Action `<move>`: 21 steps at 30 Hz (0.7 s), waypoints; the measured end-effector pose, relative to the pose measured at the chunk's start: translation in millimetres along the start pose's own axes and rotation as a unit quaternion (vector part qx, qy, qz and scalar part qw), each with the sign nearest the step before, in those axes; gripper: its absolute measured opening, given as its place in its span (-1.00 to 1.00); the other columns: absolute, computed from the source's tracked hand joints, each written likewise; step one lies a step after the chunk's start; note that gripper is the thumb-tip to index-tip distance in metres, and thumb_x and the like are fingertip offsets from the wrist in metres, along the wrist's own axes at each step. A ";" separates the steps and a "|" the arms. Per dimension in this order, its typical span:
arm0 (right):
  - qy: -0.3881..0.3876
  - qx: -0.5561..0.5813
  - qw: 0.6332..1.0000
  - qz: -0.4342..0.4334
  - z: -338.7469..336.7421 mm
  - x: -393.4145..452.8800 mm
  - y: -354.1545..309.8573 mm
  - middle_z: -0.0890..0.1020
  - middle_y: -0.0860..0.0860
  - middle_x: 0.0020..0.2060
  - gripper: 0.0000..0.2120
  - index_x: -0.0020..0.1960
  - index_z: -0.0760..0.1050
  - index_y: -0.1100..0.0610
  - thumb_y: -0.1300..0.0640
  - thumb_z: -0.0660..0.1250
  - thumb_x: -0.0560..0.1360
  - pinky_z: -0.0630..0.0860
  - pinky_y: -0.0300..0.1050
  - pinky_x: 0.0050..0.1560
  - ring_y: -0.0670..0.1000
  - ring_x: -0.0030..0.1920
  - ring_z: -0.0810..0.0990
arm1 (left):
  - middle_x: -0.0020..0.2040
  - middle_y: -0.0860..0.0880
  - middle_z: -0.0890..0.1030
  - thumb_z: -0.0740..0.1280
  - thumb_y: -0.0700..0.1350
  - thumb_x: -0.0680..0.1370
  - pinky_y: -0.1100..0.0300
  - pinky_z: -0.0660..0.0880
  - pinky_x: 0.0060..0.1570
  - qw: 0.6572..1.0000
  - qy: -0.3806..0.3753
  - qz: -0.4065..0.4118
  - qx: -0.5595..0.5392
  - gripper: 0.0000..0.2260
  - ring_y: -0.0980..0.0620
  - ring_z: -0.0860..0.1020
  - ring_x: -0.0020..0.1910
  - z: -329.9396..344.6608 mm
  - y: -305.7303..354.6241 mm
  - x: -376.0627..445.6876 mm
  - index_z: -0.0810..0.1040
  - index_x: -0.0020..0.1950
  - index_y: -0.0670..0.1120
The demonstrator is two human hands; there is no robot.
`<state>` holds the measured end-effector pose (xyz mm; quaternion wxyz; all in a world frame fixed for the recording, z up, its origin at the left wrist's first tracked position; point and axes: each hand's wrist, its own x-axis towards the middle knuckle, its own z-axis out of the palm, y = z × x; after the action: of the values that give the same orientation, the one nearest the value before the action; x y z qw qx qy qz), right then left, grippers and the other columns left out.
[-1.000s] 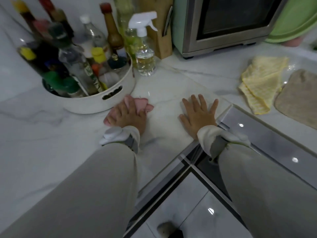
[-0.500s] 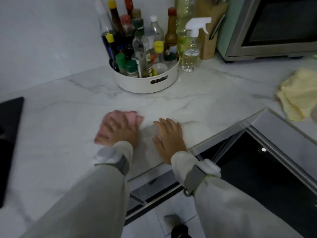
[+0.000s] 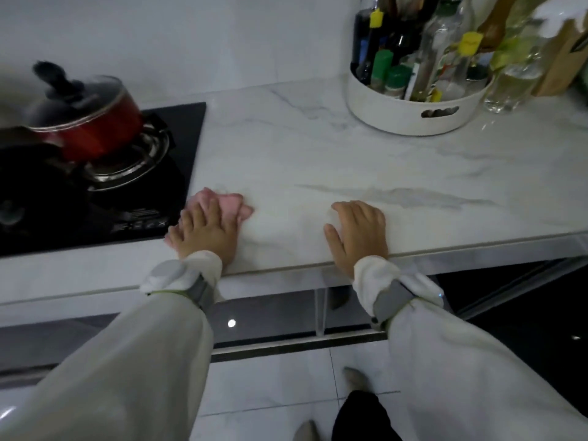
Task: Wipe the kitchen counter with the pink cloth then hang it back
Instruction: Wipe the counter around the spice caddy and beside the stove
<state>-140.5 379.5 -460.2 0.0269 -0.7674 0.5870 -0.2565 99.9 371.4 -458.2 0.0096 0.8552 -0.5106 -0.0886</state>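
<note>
You are looking down at a white marble bench [image 3: 318,160] with grey veins. Your left hand [image 3: 203,230] lies flat on the pink cloth [image 3: 222,202], fingers spread and straight, pressing it onto the bench; the grip is released, not clenched around the fabric. The cloth is bunched under your fingers and shows past your fingertips, near the front edge of the bench and just beside the right edge of a black cooktop [image 3: 159,186].

Your right hand [image 3: 359,230] rests palm down on the bare bench, well apart from the cloth, with its wrist at the front edge. Its fingers bend slightly at the tips and hold nothing, so that grip is released too. Both wrists wear grey bands over pale sleeves.

On the cooktop, at far left, a red pot [image 3: 86,128] with a glass lid and a dark knob sits on a burner. At the back right of the bench stands a round white tray [image 3: 407,113] crowded with bottles; a clear bottle [image 3: 512,81] stands just beside it on the right. Below the bench edge you can see a pale tiled floor.
</note>
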 end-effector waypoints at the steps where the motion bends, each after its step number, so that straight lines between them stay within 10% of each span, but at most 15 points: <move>1: 0.006 0.004 1.000 0.004 -3.1 0.3 2.4 0.64 0.16 -0.05 -0.58 0.08 0.52 0.24 -0.03 0.10 0.43 0.21 0.00 0.10 0.22 0.01 0.59 | 0.59 -0.09 -0.03 -0.10 0.18 0.61 -0.22 -0.11 0.47 1.000 0.004 -0.018 -0.003 -0.46 -0.16 -0.06 0.55 0.2 4.6 -5.6 -0.07 0.56 0.06; 4: 0.020 0.015 1.000 0.006 -3.6 -1.5 -0.8 0.60 0.16 0.04 -0.53 0.14 0.47 0.24 -0.06 0.07 0.44 0.21 0.04 0.16 0.19 0.09 0.51 | 0.58 -0.14 -0.10 -0.12 0.21 0.60 -0.27 -0.16 0.45 0.999 -0.020 -0.026 -0.005 -0.44 -0.21 -0.12 0.55 4.6 45.8 -32.5 -0.14 0.56 0.06; 11: 0.012 0.027 0.998 0.055 -3.5 -1.9 -0.8 0.51 0.19 0.22 -0.45 0.22 0.41 0.24 -0.09 0.02 0.41 0.21 0.26 0.29 0.24 0.28 0.41 | 0.59 -0.01 -0.12 -0.02 0.10 0.63 -0.12 -0.14 0.50 0.927 -0.008 0.372 0.055 -0.45 -0.09 -0.11 0.57 20.6 108.8 -79.2 -0.18 0.56 0.07; 21: -0.031 -0.023 0.997 0.074 0.0 0.9 -2.0 0.44 0.14 0.34 -0.35 0.32 0.37 0.18 -0.17 -0.11 0.42 0.07 0.26 0.36 0.21 0.40 0.29 | 0.58 -0.12 0.01 -0.11 0.19 0.61 -0.17 -0.09 0.48 1.000 0.007 0.006 -0.005 -0.49 -0.19 -0.03 0.55 1.4 7.1 16.8 0.00 0.55 0.10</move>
<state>-138.6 379.3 -459.2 0.0462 -0.7297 0.6469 -0.2165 101.3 353.5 -461.2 0.0177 0.8527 -0.5151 -0.0851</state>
